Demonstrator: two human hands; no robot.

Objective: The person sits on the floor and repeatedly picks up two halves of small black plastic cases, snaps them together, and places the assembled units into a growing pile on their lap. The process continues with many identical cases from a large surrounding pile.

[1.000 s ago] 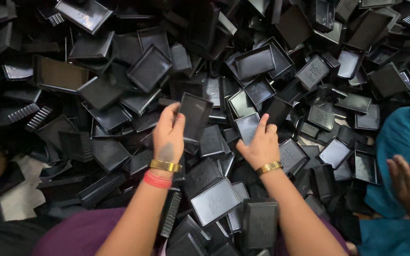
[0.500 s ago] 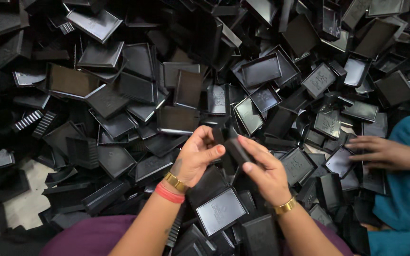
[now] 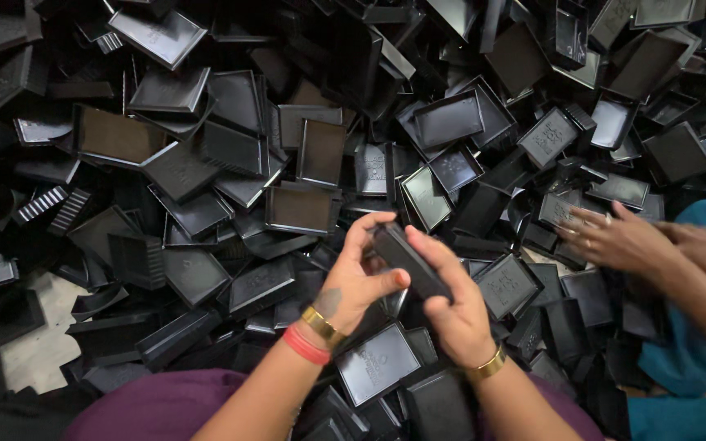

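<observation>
A small black plastic case (image 3: 408, 260) is gripped between both of my hands, low in the middle of the head view. My left hand (image 3: 359, 282), with a gold bangle and red bands at the wrist, pinches its left end. Fingers of my right hand (image 3: 453, 306), which wears a gold bracelet, wrap over its right side. Under my hands spreads a big heap of black plastic trays and lids (image 3: 304, 171), many lying open side up.
Another person's hands (image 3: 627, 241) reach into the heap from the right, with teal clothing (image 3: 696, 384) below them. A patch of pale floor (image 3: 38, 343) shows at lower left. My purple garment (image 3: 165, 404) fills the bottom edge.
My hands went from lying spread on the heap to closing together on one black case and lifting it. The other person's hands moved further into the heap at right.
</observation>
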